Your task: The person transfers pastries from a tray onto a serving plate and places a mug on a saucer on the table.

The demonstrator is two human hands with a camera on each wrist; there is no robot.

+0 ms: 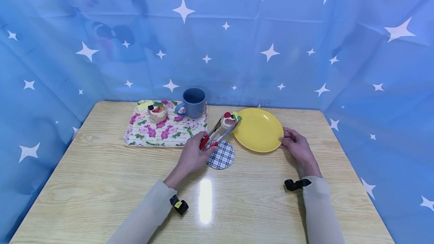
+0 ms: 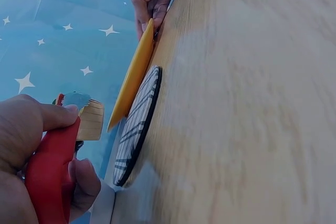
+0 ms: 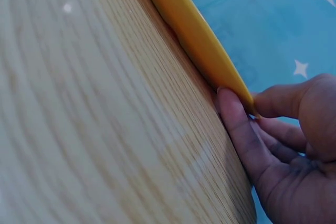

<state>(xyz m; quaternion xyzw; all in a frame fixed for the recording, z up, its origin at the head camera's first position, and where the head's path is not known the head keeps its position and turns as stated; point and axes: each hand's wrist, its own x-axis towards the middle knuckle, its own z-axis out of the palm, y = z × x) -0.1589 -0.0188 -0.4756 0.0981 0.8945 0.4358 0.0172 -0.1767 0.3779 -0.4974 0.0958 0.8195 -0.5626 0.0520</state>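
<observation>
My left hand (image 1: 196,153) grips a pair of tongs (image 2: 50,174) by its red handles. Between the tongs' tips is a small cream cupcake (image 1: 229,122) topped with fruit and a green leaf, raised beside the left rim of the yellow plate (image 1: 259,131). In the left wrist view the cupcake (image 2: 91,120) shows its ridged tan side. My right hand (image 1: 299,147) pinches the plate's right rim, with the thumb on one face and fingers on the other. A round plaid coaster (image 1: 222,156) lies on the table under the tongs.
A floral tray (image 1: 159,135) at the back left bears a second fruit-topped cupcake (image 1: 158,113), a pale yellow piece (image 1: 144,106) and a blue mug (image 1: 194,103). Behind the wooden table (image 1: 112,191) hangs a blue star-patterned curtain (image 1: 217,37).
</observation>
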